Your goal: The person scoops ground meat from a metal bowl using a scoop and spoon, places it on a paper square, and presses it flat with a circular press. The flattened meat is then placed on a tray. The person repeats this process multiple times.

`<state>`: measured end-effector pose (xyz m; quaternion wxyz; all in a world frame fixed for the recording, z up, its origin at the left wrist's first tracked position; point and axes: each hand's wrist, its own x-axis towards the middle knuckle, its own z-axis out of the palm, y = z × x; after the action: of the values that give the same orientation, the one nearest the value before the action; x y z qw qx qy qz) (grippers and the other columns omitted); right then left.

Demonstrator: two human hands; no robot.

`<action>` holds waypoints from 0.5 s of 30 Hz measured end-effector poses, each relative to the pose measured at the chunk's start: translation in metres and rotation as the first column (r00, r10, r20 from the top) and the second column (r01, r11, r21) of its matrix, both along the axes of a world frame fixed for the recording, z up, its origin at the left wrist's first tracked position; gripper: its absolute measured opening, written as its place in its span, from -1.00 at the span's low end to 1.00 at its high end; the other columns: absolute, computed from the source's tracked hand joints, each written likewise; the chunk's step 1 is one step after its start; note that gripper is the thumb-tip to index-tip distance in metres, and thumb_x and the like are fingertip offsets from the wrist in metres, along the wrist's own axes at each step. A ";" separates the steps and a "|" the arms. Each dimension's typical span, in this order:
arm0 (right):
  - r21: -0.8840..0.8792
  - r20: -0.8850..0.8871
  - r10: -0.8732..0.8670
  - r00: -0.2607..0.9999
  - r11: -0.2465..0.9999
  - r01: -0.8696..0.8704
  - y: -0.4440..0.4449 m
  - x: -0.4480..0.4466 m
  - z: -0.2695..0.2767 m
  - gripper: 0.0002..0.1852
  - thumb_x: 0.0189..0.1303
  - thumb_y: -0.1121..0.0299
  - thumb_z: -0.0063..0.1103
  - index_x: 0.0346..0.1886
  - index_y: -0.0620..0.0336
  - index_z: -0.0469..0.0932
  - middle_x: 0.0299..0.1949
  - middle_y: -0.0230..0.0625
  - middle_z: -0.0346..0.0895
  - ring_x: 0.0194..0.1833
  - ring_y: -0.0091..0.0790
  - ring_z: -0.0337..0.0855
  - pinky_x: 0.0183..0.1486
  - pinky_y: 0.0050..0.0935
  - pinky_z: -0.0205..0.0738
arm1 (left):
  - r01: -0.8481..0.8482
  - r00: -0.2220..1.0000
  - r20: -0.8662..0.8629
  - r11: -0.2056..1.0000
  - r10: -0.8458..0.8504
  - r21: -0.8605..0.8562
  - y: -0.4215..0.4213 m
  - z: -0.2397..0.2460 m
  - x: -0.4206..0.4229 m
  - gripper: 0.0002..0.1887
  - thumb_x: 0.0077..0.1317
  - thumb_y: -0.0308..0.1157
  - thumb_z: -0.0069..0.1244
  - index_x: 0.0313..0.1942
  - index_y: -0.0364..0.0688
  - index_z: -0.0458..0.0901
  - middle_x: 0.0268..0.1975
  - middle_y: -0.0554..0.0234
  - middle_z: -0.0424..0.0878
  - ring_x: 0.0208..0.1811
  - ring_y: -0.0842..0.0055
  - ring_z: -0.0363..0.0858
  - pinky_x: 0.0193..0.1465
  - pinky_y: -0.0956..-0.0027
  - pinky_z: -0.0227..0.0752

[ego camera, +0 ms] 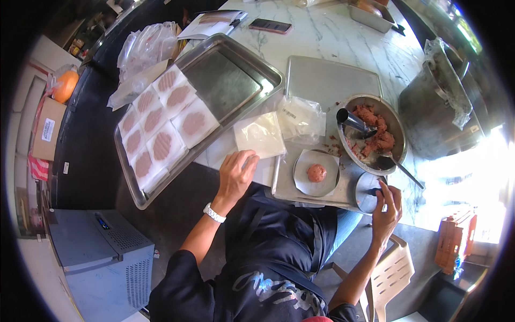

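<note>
My right hand [386, 207] grips the dark knob of a round metal patty press lid [365, 196], at the right end of a small metal tray [286, 183]. Left of it on that tray, a ball of raw ground meat [316, 173] sits on a sheet of white paper [302, 164], which lies over the round press base. My left hand [238, 174] has its fingers bent beside the lower left edge of a pack of square paper sheets [259, 135]; whether it pinches a sheet cannot be told. Behind the press, a metal bowl [396, 108] holds ground meat [372, 120], a dark-handled scoop [354, 122] and a spoon [406, 175].
On the left, a large metal tray [273, 72] carries several flat patties [162, 146] on paper squares. Farther back are plastic bags [149, 48], a phone [270, 26] and another flat tray [334, 74]. A big pot [436, 106] stands right of the bowl. A plastic chair [392, 267] is at my right.
</note>
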<state>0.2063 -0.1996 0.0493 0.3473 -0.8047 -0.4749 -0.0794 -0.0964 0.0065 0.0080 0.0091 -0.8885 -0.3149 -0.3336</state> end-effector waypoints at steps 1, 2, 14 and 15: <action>-0.010 -0.005 -0.024 1.000 1.000 0.024 -0.002 0.004 0.000 -0.66 0.14 0.64 0.22 -0.02 0.09 0.67 -0.20 -0.21 0.58 -0.21 -0.27 0.65 -0.22 -0.33 0.61 | -0.003 1.000 0.004 1.000 0.003 -0.006 0.000 0.000 0.001 -0.75 -0.04 -0.64 0.21 -0.31 -0.20 0.62 -0.22 0.30 0.59 -0.27 0.35 0.58 -0.20 0.28 0.45; -0.007 -0.001 -0.034 0.999 0.999 0.034 -0.005 0.010 -0.004 -0.66 0.15 0.63 0.21 -0.02 0.08 0.67 -0.20 -0.22 0.58 -0.23 -0.28 0.65 -0.23 -0.33 0.60 | -0.003 1.000 0.008 1.000 0.003 -0.007 0.000 0.000 0.001 -0.75 -0.05 -0.64 0.21 -0.33 -0.20 0.61 -0.22 0.30 0.59 -0.27 0.36 0.57 -0.20 0.28 0.44; 0.113 0.294 -0.229 0.928 0.972 0.204 -0.008 0.023 -0.018 -0.69 0.16 0.48 0.28 -0.02 -0.07 0.71 -0.03 -0.30 0.55 0.00 -0.32 0.56 0.05 -0.23 0.47 | 0.098 0.995 0.018 0.976 -0.096 -0.193 -0.010 0.029 -0.005 -0.79 -0.03 -0.66 0.18 -0.51 -0.21 0.47 -0.18 0.25 0.65 -0.20 0.31 0.61 -0.15 0.24 0.43; 0.168 0.302 -0.230 0.925 0.968 0.186 -0.009 0.014 -0.016 -0.70 0.14 0.48 0.29 -0.04 -0.04 0.71 -0.02 -0.29 0.56 0.03 -0.31 0.54 0.08 -0.22 0.44 | 0.128 0.992 0.043 0.953 -0.120 -0.273 -0.013 0.033 -0.010 -0.79 -0.02 -0.66 0.17 -0.51 -0.22 0.46 -0.18 0.23 0.68 -0.19 0.30 0.63 -0.14 0.24 0.45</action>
<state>0.2206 -0.2086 0.0334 0.3094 -0.8016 -0.4299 -0.2773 -0.1062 -0.0061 0.0412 -0.1396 -0.8947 -0.3021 -0.2981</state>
